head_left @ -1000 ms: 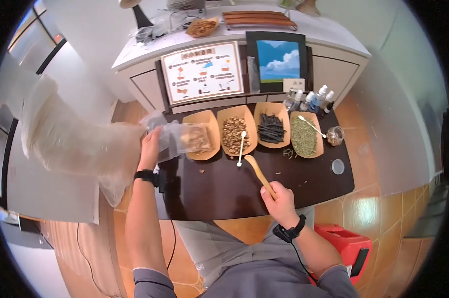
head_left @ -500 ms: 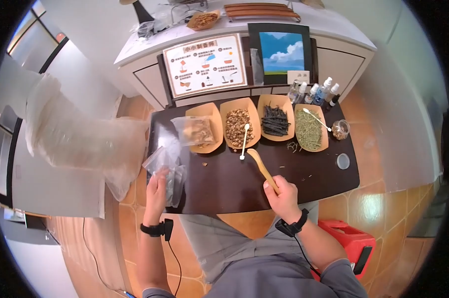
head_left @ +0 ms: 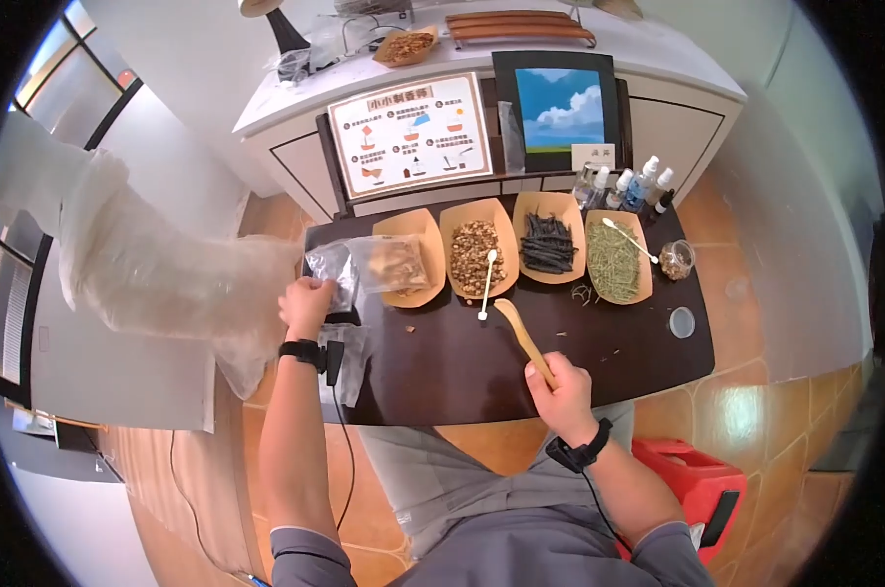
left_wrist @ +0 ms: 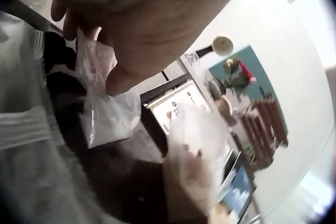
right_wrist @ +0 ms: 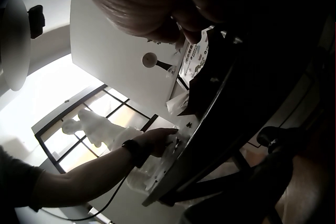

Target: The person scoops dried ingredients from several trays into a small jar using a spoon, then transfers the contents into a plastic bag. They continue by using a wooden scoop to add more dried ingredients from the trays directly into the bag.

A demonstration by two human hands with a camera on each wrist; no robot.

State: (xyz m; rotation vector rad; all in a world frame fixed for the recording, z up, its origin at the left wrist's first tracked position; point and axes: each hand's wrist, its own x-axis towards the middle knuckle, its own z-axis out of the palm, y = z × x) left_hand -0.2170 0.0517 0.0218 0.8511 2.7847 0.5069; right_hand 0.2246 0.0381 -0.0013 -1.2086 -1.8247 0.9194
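Note:
My left hand (head_left: 308, 301) pinches a small clear plastic bag (left_wrist: 107, 121) over the table's left side. Just beyond it, a bag of pale brown pieces (head_left: 395, 262) lies across the leftmost paper tray (head_left: 418, 223). Another clear bag (head_left: 352, 383) rests by the front left edge, partly under my wrist. Near the table's front, my right hand (head_left: 563, 391) grips a bamboo scoop (head_left: 522, 335) by its handle, the curved tip pointing away from me. In the right wrist view that hand is dark and the scoop hidden.
Paper trays hold brown chopped bits (head_left: 475, 249), dark sticks (head_left: 548, 245) and green dried herb (head_left: 613, 269). A white small spoon (head_left: 487, 284) leans on one. Spray bottles (head_left: 643, 186), a small jar (head_left: 675, 260) and a lid (head_left: 682, 323) stand right. A large plastic sack (head_left: 168, 274) is left.
My left hand came back toward me with clear bags, then moved up and away with a small one, leaving a bag at the front left edge. The right hand stays on the bamboo scoop.

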